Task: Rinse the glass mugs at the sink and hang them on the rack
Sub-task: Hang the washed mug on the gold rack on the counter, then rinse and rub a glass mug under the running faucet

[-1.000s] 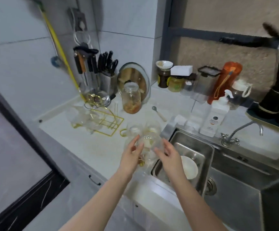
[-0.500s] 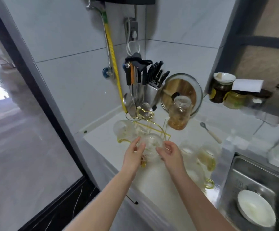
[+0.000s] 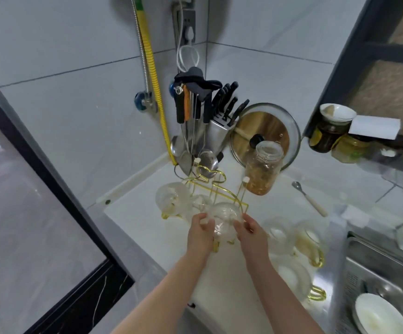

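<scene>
1. We hold one glass mug [image 3: 222,221] between both hands, at the near end of the gold wire rack [image 3: 210,189], low and just left of centre in the head view.
2. Our left hand [image 3: 199,233] has its grip closed on the mug's left side, thumb and fingers curled against the glass.
3. Our right hand [image 3: 250,233] grasps the mug's right side, fingertips pressed to the glass.
4. Whether the mug already sits on a prong of the rack we cannot tell; the glass blurs into the wire.
5. A second mug [image 3: 171,198] hangs on the rack at about 10 o'clock from the held one.
6. Three more mugs with gold handles stand on the white worktop [image 3: 147,227] at 3 to 5 o'clock from our hands: one [image 3: 280,233] near the right hand, one [image 3: 311,239] beyond it, one [image 3: 292,278] closer to us.
7. The sink [image 3: 388,273] lies at 4 o'clock, with a white bowl [image 3: 381,314] in it.
8. At 12 o'clock past the rack stand a knife block [image 3: 217,133] and hanging utensils [image 3: 191,112]; a glass jar [image 3: 264,167] stands at 1 o'clock and a spoon [image 3: 309,198] lies at 2 o'clock.
</scene>
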`<state>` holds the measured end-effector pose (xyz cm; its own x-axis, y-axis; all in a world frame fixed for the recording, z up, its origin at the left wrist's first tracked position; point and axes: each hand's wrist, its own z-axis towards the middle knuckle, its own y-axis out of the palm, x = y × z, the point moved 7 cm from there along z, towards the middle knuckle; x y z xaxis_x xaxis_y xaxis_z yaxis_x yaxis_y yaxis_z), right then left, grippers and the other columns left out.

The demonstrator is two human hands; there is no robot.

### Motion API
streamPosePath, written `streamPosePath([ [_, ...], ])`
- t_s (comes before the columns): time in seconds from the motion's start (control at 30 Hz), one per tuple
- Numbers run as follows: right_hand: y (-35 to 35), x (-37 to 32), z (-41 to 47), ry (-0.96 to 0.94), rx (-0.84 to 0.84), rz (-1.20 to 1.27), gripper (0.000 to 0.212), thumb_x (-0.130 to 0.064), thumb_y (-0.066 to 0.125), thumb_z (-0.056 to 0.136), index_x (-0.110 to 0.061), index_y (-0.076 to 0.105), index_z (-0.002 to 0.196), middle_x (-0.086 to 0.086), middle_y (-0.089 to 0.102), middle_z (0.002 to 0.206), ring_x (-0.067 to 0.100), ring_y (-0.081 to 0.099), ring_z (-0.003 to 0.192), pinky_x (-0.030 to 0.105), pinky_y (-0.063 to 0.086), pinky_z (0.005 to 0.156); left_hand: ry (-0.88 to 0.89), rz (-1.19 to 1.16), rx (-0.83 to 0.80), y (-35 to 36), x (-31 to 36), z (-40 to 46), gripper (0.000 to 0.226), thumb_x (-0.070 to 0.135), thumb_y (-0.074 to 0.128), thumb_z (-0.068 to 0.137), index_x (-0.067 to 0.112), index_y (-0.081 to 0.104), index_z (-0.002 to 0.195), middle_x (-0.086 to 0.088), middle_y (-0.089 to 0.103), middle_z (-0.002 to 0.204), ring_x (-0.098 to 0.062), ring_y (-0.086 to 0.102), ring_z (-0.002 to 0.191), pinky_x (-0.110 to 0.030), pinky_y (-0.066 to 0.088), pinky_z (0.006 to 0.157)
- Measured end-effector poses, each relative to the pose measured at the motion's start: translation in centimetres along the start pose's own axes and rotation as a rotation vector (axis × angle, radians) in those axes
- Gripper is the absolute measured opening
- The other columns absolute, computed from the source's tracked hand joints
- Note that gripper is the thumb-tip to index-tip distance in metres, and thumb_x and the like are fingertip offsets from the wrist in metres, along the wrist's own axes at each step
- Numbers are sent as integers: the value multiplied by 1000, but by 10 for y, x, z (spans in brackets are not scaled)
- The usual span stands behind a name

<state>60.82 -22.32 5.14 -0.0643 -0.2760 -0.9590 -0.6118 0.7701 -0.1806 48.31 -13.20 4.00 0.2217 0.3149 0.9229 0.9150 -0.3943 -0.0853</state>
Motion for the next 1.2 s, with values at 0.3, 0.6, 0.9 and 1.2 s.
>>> streamPosePath([
  [0.3,5,39,20,116,-1,8,46,-14,59,91,-10,51,135,-5,54,78,14,54,78,38,48,91,123,367,8,4,-10,14,33,25,50,95,31,48,127,-3,66,89,-21,65,84,-29,48,75],
  [0.6,7,51,22,130,4,27,44,-14,61,88,-16,54,131,-10,54,95,23,58,106,49,47,100,176,554,107,3,-8,13,32,30,50,95,36,48,126,5,64,103,-17,64,92,-34,51,80],
  [0.9,-10,52,10,115,-38,-62,45,-12,58,90,-15,50,134,0,51,119,22,56,113,43,47,101,95,562,112,0,-18,-4,46,37,55,91,29,37,133,9,58,114,-14,61,100,-34,49,83],
  [1.2,-98,45,-16,-40,57,-192,35,-8,59,91,-16,57,125,-1,64,110,12,60,100,20,43,86,279,606,-291,67,-28,-40,33,26,59,90,25,52,122,9,61,97,-10,62,85,-31,52,82],
])
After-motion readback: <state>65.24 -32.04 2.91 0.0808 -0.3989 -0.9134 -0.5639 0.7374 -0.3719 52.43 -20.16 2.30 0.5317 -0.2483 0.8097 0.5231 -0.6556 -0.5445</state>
